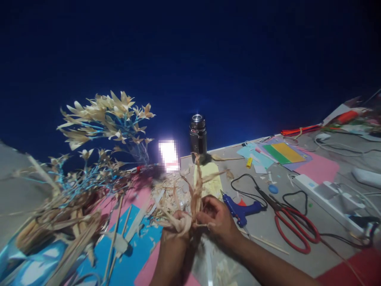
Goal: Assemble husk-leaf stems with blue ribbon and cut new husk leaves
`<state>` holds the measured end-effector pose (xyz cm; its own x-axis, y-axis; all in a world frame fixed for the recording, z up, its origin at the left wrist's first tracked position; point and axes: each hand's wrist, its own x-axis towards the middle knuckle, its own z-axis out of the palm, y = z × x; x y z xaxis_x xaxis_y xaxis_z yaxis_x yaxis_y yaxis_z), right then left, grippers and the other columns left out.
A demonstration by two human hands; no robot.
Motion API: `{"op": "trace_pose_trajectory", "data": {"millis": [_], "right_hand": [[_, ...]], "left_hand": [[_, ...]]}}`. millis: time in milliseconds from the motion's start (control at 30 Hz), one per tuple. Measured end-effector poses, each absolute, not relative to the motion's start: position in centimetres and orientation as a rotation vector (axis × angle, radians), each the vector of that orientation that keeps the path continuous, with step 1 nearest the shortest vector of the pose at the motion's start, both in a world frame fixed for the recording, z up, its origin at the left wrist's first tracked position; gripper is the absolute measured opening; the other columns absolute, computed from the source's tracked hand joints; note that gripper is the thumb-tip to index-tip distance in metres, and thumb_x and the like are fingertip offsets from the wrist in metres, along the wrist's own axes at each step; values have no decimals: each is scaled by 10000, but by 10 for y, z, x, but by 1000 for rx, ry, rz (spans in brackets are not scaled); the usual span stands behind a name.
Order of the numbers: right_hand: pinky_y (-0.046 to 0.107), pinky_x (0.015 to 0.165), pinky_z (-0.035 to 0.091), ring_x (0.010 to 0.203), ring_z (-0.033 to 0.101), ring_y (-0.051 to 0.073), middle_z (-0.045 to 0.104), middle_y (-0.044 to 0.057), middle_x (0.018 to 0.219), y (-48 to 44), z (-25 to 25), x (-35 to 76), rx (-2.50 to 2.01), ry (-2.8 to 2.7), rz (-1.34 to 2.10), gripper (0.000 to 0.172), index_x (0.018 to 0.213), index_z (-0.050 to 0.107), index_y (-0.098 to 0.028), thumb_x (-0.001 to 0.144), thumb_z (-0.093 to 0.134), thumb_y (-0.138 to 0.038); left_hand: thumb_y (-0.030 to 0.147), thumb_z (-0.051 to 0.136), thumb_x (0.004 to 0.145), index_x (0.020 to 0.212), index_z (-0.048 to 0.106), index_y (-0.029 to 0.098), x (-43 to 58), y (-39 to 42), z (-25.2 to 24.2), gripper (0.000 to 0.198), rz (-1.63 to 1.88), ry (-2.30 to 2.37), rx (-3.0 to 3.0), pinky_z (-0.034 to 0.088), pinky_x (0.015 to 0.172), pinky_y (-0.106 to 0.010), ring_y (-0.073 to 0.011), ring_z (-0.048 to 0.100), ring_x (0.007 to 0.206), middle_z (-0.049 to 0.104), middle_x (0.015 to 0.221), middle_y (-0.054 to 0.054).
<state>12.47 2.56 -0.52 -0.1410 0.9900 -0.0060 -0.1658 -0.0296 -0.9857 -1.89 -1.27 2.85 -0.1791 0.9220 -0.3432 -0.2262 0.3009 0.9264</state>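
Both my hands meet low in the middle of the view, over a grey table. My left hand is closed around the base of a bunch of dry straw-coloured husk strips that stand up from it. My right hand pinches the same bunch from the right, fingers curled on the strips. Loose husk scraps lie just behind the hands. A blue glue gun lies right beside my right hand.
Red-handled scissors and a white power strip lie at the right. A dark metal flask stands at the back. Husk flowers on blue stems rise at the left above blue and pink sheets. Coloured paper lies far right.
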Motion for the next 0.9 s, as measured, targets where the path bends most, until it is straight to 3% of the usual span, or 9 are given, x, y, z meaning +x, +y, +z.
{"op": "trace_pose_trajectory", "data": {"millis": [100, 233, 400, 467, 600, 767, 900], "right_hand": [[218, 505, 389, 529, 474, 102, 540, -43, 598, 29, -9, 124, -1027, -1126, 1535, 271, 721, 609, -174, 721, 805, -360], [197, 422, 353, 429, 458, 89, 551, -60, 526, 30, -7, 123, -1057, -1012, 1679, 344, 744, 581, -186, 689, 830, -416], [197, 454, 381, 484, 485, 91, 570, -43, 616, 25, 0, 125, -968, -1051, 1693, 419, 814, 588, -176, 734, 816, -518], [207, 500, 403, 537, 499, 97, 582, -25, 670, 24, 0, 126, -923, -1106, 1678, 421, 812, 583, -172, 782, 789, -538], [231, 544, 421, 586, 513, 118, 580, -9, 727, 20, -2, 130, -835, -1219, 1675, 392, 870, 613, -173, 883, 694, -555], [280, 666, 484, 754, 590, 190, 627, 38, 802, 19, 4, 131, -912, -1369, 1418, 362, 835, 673, -171, 854, 725, -528], [259, 598, 470, 650, 570, 158, 600, 13, 731, 20, 3, 130, -908, -1353, 1509, 362, 797, 655, -169, 842, 732, -520]], "left_hand": [[266, 889, 574, 721, 668, 190, -10, -19, 28, 276, 1252, 1237, 551, 577, 673, -353, -241, 703, 657, 715, 653, -29], [243, 890, 573, 774, 688, 176, -10, -23, 25, 293, 1256, 1213, 544, 581, 756, -372, -248, 721, 748, 756, 781, -58], [246, 841, 623, 705, 721, 185, -21, -19, 23, 158, 1166, 1371, 900, 516, 607, -301, -220, 632, 661, 693, 678, -41], [224, 780, 675, 674, 711, 202, -23, -18, 21, 72, 1214, 1391, 1060, 508, 656, -302, -218, 618, 694, 672, 701, -39], [148, 712, 660, 600, 641, 218, -20, -21, 22, 117, 1227, 1394, 1185, 475, 633, -286, -196, 566, 656, 610, 698, -22], [241, 753, 650, 618, 627, 208, -13, -28, 34, 134, 1233, 1355, 1048, 449, 585, -277, -188, 535, 633, 594, 676, -18], [253, 817, 623, 657, 702, 192, -16, -29, 40, 135, 1144, 1294, 964, 503, 684, -308, -211, 598, 705, 682, 721, -51]]}}
